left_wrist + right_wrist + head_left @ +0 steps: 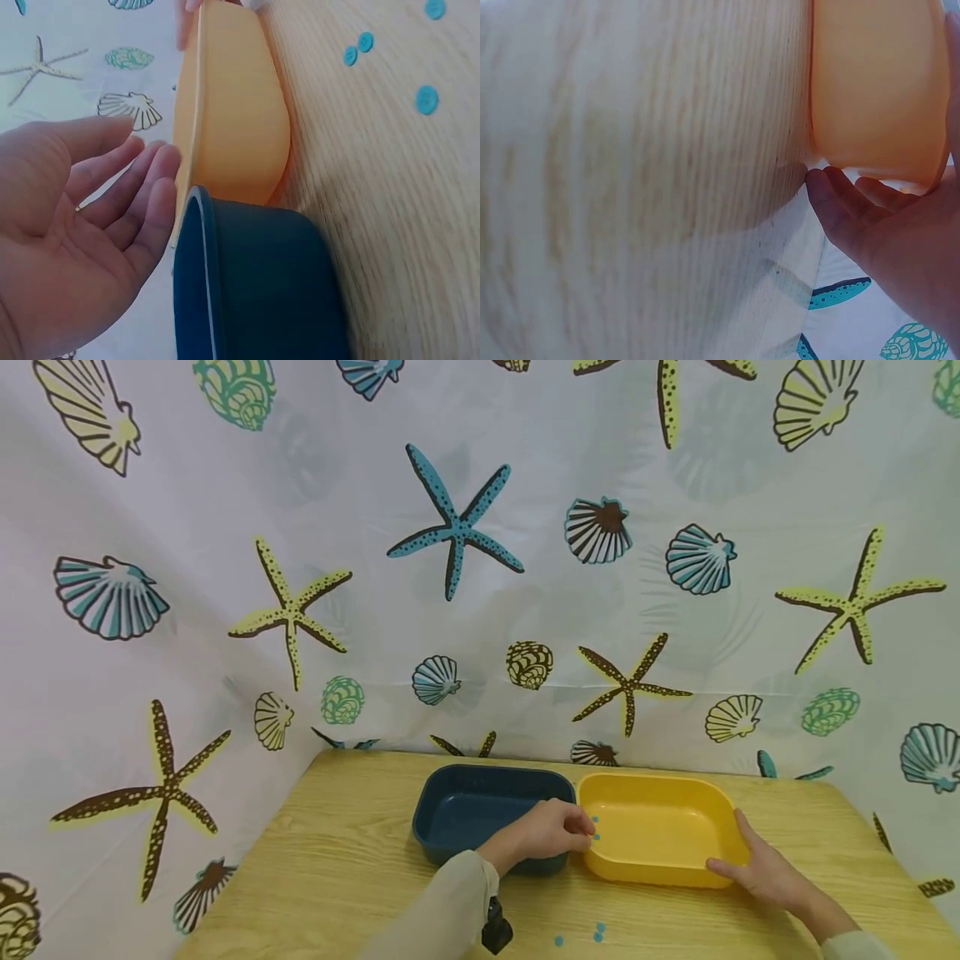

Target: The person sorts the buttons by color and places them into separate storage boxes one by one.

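Observation:
My left hand [551, 828] hovers where a dark blue basin [491, 774] and a yellow basin [652, 862] meet. Its fingers are loosely bent, and the left wrist view finds nothing between them. Two small blue buttons [597, 837] appear right beside those fingertips, overlapping the yellow basin's left end. At the other end of the yellow basin, my right hand [768, 870] holds the wall, thumb at the front rim and fingers along the outer side [855, 199].
Several blue buttons [427, 99] lie on the wooden table [337, 860] in front of the basins. A white curtain [525, 610] printed with shells and starfish hangs behind the table and along its sides. A black device [497, 928] sits at the left wrist.

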The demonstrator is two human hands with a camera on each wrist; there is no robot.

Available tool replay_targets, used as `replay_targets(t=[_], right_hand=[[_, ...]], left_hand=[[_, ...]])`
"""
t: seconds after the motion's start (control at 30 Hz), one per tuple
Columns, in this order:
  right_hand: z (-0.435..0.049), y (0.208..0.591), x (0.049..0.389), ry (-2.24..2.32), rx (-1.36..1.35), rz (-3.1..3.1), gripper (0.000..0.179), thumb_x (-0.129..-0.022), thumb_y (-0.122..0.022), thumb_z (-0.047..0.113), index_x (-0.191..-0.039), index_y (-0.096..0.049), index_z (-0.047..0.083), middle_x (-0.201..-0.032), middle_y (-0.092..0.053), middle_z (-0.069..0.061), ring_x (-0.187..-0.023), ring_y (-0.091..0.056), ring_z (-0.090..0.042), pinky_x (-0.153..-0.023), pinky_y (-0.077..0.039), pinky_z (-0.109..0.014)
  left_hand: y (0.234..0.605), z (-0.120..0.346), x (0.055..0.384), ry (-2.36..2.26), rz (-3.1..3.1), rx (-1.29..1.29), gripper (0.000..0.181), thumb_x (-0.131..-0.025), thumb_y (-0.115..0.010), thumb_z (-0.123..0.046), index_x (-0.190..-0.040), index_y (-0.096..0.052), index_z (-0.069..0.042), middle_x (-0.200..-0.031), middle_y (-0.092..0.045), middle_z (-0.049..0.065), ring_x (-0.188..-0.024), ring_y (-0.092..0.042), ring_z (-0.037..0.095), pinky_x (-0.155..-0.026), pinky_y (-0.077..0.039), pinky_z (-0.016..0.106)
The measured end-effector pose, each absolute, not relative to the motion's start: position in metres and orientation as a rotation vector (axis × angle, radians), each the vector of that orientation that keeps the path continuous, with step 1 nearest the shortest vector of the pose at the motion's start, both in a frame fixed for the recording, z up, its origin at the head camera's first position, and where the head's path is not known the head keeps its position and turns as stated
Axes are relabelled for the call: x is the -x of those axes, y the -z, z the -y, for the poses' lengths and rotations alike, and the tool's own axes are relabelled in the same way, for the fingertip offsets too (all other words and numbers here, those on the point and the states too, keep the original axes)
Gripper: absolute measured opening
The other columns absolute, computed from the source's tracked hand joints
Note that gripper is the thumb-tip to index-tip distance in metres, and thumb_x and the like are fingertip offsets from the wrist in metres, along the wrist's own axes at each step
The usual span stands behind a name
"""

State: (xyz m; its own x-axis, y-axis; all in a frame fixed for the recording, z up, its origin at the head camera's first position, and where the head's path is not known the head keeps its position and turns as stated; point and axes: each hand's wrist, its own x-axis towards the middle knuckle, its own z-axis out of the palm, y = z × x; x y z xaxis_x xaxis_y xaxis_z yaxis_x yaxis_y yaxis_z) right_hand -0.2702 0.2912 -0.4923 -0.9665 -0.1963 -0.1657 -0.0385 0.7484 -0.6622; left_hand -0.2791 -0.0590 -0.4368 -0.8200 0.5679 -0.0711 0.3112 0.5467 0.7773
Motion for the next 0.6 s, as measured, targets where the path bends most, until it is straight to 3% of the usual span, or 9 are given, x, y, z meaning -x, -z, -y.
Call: replay_targets(t=[0.23, 0.6], right_hand=[[-0.293, 0.492, 0.269, 1.004, 0.206, -2.740, 0.110, -0.089, -0.064, 0.044, -0.142, 0.012, -0.014, -0.142, -0.002, -0.044, -0.128, -0.012, -0.060, -0.101, -0.014, -0.064], [-0.290, 0.494, 0.272, 1.007, 0.187, -2.721, 0.111, -0.088, -0.063, 0.046, -0.143, 0.013, -0.012, -0.143, -0.002, -0.044, -0.129, -0.011, -0.060, -0.101, -0.013, -0.065]], left_hand=[[0.431, 0.075, 0.256, -1.040, -2.349, -0.892, 0.016, -0.090, -0.066, -0.013, -0.104, -0.071, -0.008, -0.091, -0.068, -0.009, -0.081, -0.059, 0.000, -0.083, -0.045, 0.022], [0.459, 0.086, 0.238, -0.906, -2.338, -0.988, 0.016, -0.087, -0.067, -0.007, -0.102, -0.071, -0.004, -0.083, -0.065, -0.011, -0.075, -0.057, -0.004, -0.069, -0.046, 0.015]])
